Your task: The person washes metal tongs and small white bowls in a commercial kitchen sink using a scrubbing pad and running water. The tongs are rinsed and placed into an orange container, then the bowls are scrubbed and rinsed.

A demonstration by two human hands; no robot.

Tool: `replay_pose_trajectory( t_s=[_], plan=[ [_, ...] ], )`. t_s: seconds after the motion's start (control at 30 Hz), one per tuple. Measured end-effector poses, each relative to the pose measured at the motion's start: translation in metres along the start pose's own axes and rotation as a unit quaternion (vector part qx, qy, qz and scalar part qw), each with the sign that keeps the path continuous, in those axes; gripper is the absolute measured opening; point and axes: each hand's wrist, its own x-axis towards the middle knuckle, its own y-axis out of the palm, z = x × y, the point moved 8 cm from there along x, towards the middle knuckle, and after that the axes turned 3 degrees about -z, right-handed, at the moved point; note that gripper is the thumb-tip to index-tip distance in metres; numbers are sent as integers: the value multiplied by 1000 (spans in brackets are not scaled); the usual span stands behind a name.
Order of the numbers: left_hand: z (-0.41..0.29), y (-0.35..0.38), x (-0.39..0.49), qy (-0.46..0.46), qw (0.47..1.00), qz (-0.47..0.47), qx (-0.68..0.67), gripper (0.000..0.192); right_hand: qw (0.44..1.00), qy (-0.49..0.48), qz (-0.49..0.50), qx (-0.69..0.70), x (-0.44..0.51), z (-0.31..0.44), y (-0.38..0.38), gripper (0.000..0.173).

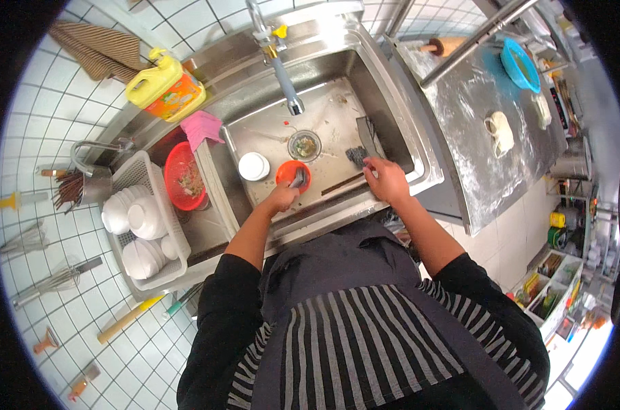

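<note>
In the sink basin (330, 97), my left hand (282, 199) is closed on a grey utensil (299, 177) that reaches into a small orange bowl (286, 170). Whether those fingers also hold the bowl's rim is hard to tell. A white round bowl or container (254, 166) stands to the left of it. My right hand (388, 180) hovers over the near right part of the basin, thumb and fingers apart, with nothing visible between them. Its fingertips are close to a dark scouring pad (356, 155); contact cannot be made out.
A faucet (288, 89) hangs over the drain (305, 146), which holds food scraps. Leftward are a red basin (183, 199), a pink cloth (202, 128) and a white rack (182, 256) of white bowls. A floured steel table (458, 133) bearing dough (500, 134) stands right.
</note>
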Motion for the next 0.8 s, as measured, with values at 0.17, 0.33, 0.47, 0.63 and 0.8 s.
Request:
replay_pose_trajectory(
  t_s=[0.17,0.33,0.47,0.63,0.8],
  plan=[
    [1,3,-12,-54,995,10,-79,36,1000,12,11,9,-1,0,1,22],
    [-15,2,-17,92,925,-152,337,62,1000,9,28,-5,-3,1,3,23],
    [-16,0,-8,120,979,-128,102,53,999,14,33,-18,-3,-2,5,24],
    [5,3,-12,-79,957,2,-279,55,999,22,33,-12,-4,-7,7,24],
    [-25,-16,-35,159,915,-237,286,64,998,28,42,-28,-3,-9,9,23]
  ],
)
